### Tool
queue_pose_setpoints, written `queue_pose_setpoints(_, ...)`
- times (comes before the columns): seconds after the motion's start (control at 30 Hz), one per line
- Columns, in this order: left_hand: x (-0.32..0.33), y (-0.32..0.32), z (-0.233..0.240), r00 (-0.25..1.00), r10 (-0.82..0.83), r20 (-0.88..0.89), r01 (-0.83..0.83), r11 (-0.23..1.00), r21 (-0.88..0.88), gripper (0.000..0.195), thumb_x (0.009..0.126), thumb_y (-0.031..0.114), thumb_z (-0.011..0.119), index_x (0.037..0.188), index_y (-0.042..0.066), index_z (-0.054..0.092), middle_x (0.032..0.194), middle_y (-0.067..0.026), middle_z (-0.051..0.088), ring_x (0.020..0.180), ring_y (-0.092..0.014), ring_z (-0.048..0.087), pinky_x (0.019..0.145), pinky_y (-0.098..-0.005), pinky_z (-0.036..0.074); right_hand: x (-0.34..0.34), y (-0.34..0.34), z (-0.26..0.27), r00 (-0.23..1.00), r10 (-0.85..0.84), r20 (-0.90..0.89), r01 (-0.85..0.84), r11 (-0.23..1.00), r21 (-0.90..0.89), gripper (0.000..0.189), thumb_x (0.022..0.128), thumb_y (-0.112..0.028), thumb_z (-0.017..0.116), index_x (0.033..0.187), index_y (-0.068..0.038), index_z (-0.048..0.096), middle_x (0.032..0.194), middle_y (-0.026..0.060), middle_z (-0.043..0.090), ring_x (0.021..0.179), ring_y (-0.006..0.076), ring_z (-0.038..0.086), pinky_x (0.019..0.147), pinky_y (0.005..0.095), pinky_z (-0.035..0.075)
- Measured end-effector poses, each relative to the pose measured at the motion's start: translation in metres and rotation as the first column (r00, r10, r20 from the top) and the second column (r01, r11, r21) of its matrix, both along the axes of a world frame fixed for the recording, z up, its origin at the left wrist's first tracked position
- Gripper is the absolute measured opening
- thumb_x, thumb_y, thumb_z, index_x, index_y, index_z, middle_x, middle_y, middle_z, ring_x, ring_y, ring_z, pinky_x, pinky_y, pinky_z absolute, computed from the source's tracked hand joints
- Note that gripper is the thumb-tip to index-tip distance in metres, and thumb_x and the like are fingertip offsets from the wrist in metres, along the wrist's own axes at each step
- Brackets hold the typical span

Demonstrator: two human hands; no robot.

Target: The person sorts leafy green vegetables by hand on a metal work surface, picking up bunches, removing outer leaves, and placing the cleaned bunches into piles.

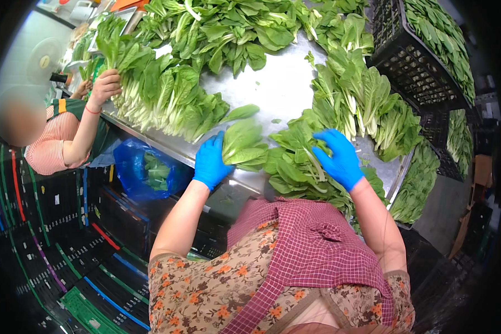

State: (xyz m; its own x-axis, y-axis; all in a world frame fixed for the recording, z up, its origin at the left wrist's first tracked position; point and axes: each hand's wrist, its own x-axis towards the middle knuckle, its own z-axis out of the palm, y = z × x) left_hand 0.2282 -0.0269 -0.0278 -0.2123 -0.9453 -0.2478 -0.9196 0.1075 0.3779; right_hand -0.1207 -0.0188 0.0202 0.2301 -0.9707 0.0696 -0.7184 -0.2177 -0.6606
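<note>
My left hand (212,162), in a blue glove, grips a bunch of leafy greens (245,145) by its base, just over the near edge of the steel table (275,81). The leaves point to the right and look a little blurred. My right hand (339,158), gloved the same way, has its thumb and fingers spread above a loose pile of greens (298,167). Nothing shows between those fingers, though whether they touch the leaves is hard to tell. Lined-up bunches (359,94) with pale stems lie beyond my right hand.
Another row of bunches (163,98) lies on the left, where a co-worker's hand (105,87) holds greens. More greens (229,31) cover the far side. A black crate (421,69) of greens stands at right. Below the table's left edge sits a blue plastic bag (129,167), beside stacked black crates (67,200).
</note>
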Motion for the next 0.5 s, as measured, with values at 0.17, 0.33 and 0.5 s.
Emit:
queue_pose_setpoints(0.17, -0.017, 0.018, 0.004, 1.0, -0.03, 0.003, 0.03, 0.988, -0.155, 0.098, 0.058, 0.021, 0.08, 0.142, 0.005, 0.032, 0.134, -0.021, 0.041, 0.123, -0.041, 0.039, 0.103, -0.0468, 0.035, 0.077, -0.075, -0.057, 0.955, 0.253, -0.154, -0.264, 0.963, -0.053, 0.03, 0.079, -0.014, 0.058, 0.108, -0.011, 0.065, 0.124, 0.0098, 0.058, 0.112, 0.031, 0.054, 0.089, 0.0408, 0.047)
queue_pose_setpoints(0.33, -0.035, 0.02, -0.006, 0.978, -0.208, 0.028, 0.209, 0.957, -0.201, 0.075, 0.065, 0.011, 0.07, 0.136, 0.021, 0.048, 0.141, -0.0191, 0.037, 0.128, -0.043, 0.034, 0.105, -0.0516, 0.03, 0.108, -0.1, -0.111, 0.847, 0.383, -0.369, -0.427, 0.903, -0.042, 0.032, 0.076, -0.015, 0.058, 0.108, -0.013, 0.065, 0.132, 0.0067, 0.051, 0.124, 0.0277, 0.046, 0.098, 0.0476, 0.039)
queue_pose_setpoints(0.5, -0.021, 0.013, -0.034, 0.976, -0.213, -0.033, 0.198, 0.947, -0.251, 0.068, 0.066, 0.011, 0.07, 0.132, 0.018, 0.053, 0.132, -0.0208, 0.047, 0.116, -0.042, 0.049, 0.095, -0.0472, 0.042, 0.085, -0.083, -0.066, 0.972, 0.212, -0.105, -0.22, 0.972, -0.076, 0.032, 0.077, -0.014, 0.059, 0.108, -0.006, 0.062, 0.115, 0.0119, 0.06, 0.107, 0.0326, 0.055, 0.089, 0.0439, 0.045)
